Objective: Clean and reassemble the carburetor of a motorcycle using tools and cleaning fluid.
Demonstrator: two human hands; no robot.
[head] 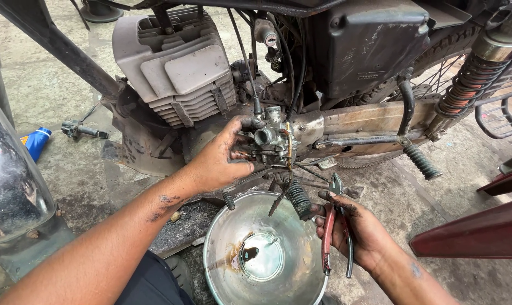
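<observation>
The greasy left hand (219, 161) grips a cast-metal carburetor (272, 142) beside the finned engine (180, 73). The right hand (355, 229) clasps red-handled pliers (332, 226), seemingly over a shiny steel bowl (267, 254).

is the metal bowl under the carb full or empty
Nearly empty: the metal bowl sits upright beneath the carburetor, its shiny bottom visible, with only a small brownish puddle and streaks near the centre.
</observation>
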